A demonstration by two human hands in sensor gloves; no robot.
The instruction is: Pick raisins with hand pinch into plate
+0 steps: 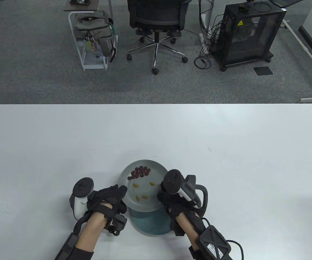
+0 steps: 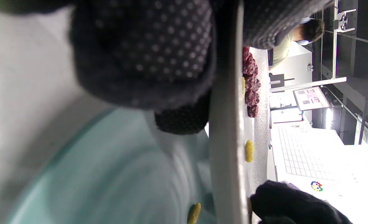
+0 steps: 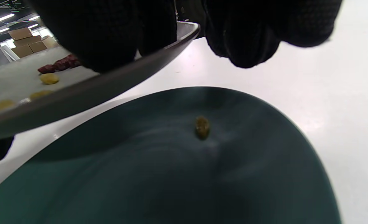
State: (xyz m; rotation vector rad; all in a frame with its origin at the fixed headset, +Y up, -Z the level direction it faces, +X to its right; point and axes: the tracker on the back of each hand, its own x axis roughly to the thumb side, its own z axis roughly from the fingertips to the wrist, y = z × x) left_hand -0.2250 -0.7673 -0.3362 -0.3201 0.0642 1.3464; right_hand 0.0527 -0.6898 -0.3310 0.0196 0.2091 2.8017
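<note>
Gripping grey plate (image 1: pixel 145 187) above white table (image 1: pixel 226 151): both hands (image 1: pixel 109 200).

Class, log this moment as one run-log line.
left hand: grips grey plate rim | right hand: grips opposite rim | grey plate: raised above teal plate | teal plate: one yellow raisin

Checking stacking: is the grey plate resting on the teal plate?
Apart. The right wrist view shows white table between the raised grey plate and the teal plate.

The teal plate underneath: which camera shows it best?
The right wrist view: the teal plate fills it, one yellow raisin lying inside. The table view shows only its near edge under the grey plate; the left wrist view shows it blurred.
</note>
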